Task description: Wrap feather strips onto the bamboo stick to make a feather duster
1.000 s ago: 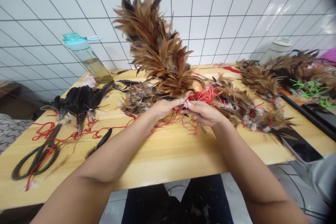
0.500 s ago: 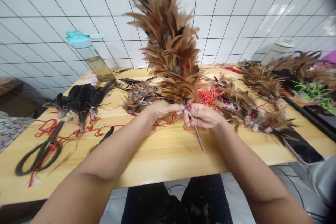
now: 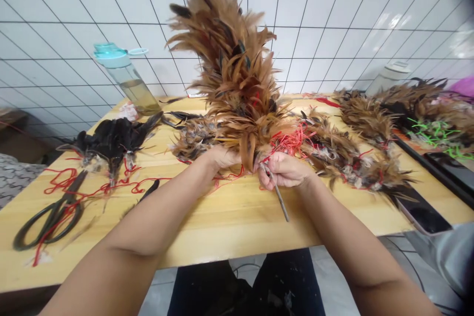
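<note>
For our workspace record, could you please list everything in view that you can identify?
Feather bundle: 1, brown and black, centre
Rod: 1, grey, below the bundle
String: uncountable, red, centre and left
Feather bunches: several, brown, middle and right
Feather cluster: 1, black, left
Scissors: 1 pair, black, front left
Bottles: 2, turquoise-lidded left, whitish right
Strands: several, green, right
Phone: 1, black, front right
Flat device: 1, black, right edge
Unclear item: 1, purplish, right edge
Cloth: 1, grey, left edge
Table: 1, pale wood, across the middle
Tiled wall: 1, white, behind
Trousered legs: 2, dark, bottom centre
Left hand: 1, centre, partly hidden
Right hand: 1, centre, at rod
</note>
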`<state>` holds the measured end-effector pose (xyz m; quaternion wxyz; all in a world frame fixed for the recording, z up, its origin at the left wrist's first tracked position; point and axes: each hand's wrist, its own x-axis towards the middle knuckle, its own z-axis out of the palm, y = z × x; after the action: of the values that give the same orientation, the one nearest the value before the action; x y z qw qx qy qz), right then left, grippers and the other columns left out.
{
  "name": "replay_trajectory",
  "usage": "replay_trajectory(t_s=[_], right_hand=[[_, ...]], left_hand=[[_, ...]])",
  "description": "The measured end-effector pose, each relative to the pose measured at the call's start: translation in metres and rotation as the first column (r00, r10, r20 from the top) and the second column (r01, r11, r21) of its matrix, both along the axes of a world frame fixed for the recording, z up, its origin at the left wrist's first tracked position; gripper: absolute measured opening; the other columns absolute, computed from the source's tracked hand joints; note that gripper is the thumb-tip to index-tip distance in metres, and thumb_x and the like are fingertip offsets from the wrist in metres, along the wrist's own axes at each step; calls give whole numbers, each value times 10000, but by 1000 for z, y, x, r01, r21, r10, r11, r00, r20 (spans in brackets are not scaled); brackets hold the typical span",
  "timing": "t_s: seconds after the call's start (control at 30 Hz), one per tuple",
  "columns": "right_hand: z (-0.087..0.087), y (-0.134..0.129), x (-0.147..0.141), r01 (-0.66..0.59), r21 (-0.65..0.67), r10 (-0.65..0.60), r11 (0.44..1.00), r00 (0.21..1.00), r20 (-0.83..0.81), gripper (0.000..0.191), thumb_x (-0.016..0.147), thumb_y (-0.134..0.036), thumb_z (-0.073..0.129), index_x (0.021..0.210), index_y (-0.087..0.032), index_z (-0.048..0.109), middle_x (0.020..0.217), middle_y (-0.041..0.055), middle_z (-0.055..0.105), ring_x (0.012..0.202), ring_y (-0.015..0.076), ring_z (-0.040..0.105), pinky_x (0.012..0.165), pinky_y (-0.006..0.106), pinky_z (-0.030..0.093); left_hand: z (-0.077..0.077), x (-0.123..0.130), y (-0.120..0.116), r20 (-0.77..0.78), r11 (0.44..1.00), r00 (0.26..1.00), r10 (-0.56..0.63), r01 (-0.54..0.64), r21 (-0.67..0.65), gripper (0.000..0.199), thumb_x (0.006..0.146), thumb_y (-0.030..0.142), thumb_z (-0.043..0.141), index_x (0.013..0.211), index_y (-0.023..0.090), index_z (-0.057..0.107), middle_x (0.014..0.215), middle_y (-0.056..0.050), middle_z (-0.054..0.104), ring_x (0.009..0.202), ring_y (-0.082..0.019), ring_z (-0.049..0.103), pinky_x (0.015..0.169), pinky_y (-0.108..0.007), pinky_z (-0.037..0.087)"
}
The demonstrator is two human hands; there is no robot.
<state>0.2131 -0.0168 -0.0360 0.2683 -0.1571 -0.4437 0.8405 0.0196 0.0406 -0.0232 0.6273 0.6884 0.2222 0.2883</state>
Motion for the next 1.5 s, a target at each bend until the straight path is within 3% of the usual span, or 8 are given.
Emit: replay_trajectory(t_s=[0.13, 0.27, 0.47, 0.73, 0.87, 1.07, 1.27, 1.5], right_hand=[[-1, 1, -9, 223, 13, -223, 975, 975, 8, 327, 688, -379, 818, 742, -122, 624, 557, -33, 533, 488, 46, 451, 485, 179, 389], [2, 1, -16, 334, 62, -333, 941, 943, -24, 313, 708, -366, 795, 694, -149, 569, 526, -55, 447, 473, 52, 365, 462, 199, 317], [5, 5, -17, 579, 93, -577, 810, 815, -50, 235, 749, -300, 747, 718, -162, 560, 594, -35, 451, 508, 60, 319, 464, 206, 269], [8, 9, -17, 753, 94, -757, 652, 653, 19, 234, 721, -282, 737, 713, -171, 531, 579, -47, 462, 499, 54, 357, 467, 200, 271], [9, 9, -20, 793, 112, -801, 598, 593, 78, 241, 714, -303, 733, 686, -168, 535, 550, -48, 484, 489, 50, 380, 466, 192, 287], [9, 10, -22, 827, 86, -830, 555, 544, 124, 256, 690, -258, 734, 625, -165, 504, 538, -38, 517, 481, 46, 398, 468, 185, 303], [8, 8, -26, 825, 107, -831, 556, 548, 90, 257, 648, -266, 735, 635, -178, 493, 542, -51, 513, 466, 41, 379, 459, 190, 279], [1, 9, -29, 830, 355, -893, 430, 448, 34, 208, 697, -345, 658, 635, -193, 531, 559, -33, 497, 497, 78, 387, 484, 226, 301]], left_hand=[[-8, -1, 8, -32, 997, 999, -42, 43, 59, 294, 679, 434, 761, 653, 144, 724, 702, -49, 712, 753, -185, 663, 844, -327, 508], [-4, 3, 7, 62, 996, 995, 83, -84, 2, 279, 641, 390, 806, 721, 134, 730, 785, -54, 727, 816, -196, 667, 873, -326, 487], [9, 26, -7, 308, 950, 915, 261, -187, -250, 342, 524, 260, 878, 728, 118, 643, 666, -19, 655, 640, -130, 598, 692, -277, 472], [21, 48, -29, 489, 825, 739, 463, -159, -542, 255, 705, 137, 703, 700, 164, 450, 582, 64, 398, 510, -52, 390, 571, -207, 399], [18, 53, -35, 483, 838, 709, 514, -292, -461, 311, 804, 323, 689, 716, 180, 427, 603, 70, 348, 516, -52, 348, 561, -191, 369], [5, 54, -37, 382, 890, 803, 457, -415, -191, 317, 832, 432, 648, 731, 182, 481, 640, 45, 424, 594, -75, 394, 595, -195, 368], [-2, 51, -24, 332, 870, 804, 493, -461, -175, 339, 840, 409, 610, 661, 172, 446, 565, 60, 382, 520, -62, 348, 518, -199, 313], [13, 49, -28, 297, 953, 912, 281, -230, -194, 302, 636, 300, 807, 778, 136, 596, 648, 2, 609, 575, -113, 565, 585, -252, 462]])
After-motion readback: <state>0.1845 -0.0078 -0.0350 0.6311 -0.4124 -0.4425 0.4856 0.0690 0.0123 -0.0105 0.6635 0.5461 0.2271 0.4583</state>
